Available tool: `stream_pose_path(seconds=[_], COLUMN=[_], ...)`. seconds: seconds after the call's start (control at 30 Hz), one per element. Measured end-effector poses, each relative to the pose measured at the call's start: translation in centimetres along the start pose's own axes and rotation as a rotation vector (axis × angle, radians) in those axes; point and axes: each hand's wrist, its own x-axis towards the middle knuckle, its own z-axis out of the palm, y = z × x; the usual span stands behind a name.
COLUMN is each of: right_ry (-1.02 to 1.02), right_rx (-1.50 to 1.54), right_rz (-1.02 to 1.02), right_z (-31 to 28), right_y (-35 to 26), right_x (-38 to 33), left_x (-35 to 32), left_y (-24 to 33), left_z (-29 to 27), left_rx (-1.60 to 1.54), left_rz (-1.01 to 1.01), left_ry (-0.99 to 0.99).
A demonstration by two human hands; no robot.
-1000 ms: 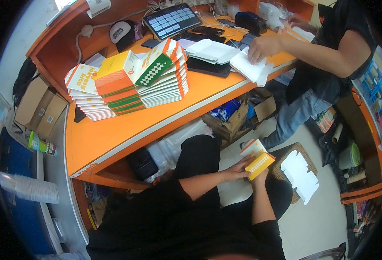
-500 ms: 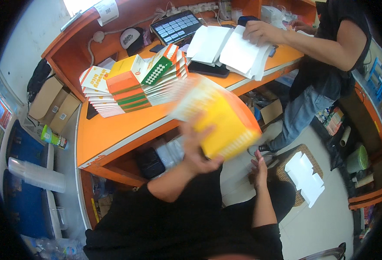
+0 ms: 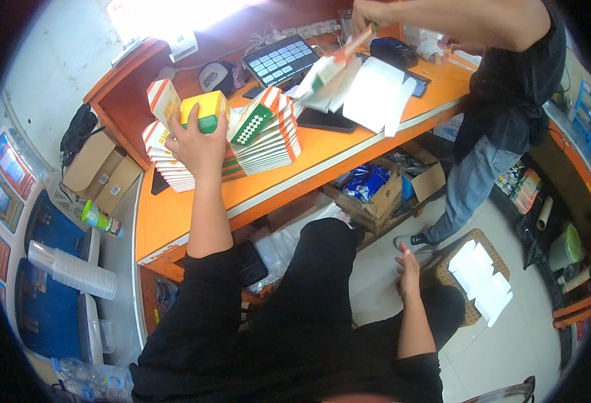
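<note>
Fingers of the left hand point(image 3: 198, 144) are curling around a yellow folded carton point(image 3: 203, 111) atop the carton stack point(image 3: 255, 144) on the orange desk point(image 3: 194, 211), while the right hand point(image 3: 409, 265) is hanging loosely spread above the floor.

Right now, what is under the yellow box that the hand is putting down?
Under the yellow box, held by the left hand, is a pile of flat folded cartons on the orange counter. The hand covers the middle of the pile.

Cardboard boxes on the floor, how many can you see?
3: two closed cardboard boxes side by side left of the orange desk, one open box under it holding blue packets. More may be hidden.
</note>
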Motion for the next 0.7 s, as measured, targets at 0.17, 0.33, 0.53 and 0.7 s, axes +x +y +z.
stream_pose_path(seconds=[0.17, 0.33, 0.53, 0.7], right_ry=[-0.009, -0.021, -0.032, -0.021], right_rx=[-0.006, -0.017, -0.015, 0.002], right_rz=[0.004, 0.039, 0.055, 0.06], right_z=[-0.1, -0.1, -0.1, -0.1], right_y=[0.0, 0.3, 0.6, 0.4], right_x=[-0.3, 0.0, 0.0, -0.2], left_x=[-1.8, -3.6, -1.0, 1.7], left_y=[-1.3, -1.6, -0.7, 0.2], left_z=[0.6, -0.6, -2.4, -2.9], left_rx=[-0.002, 0.203, 0.564, 0.228], left_rz=[-0.088, -0.015, 0.487, 0.46], left_ry=[-0.14, -0.181, -0.227, -0.651])
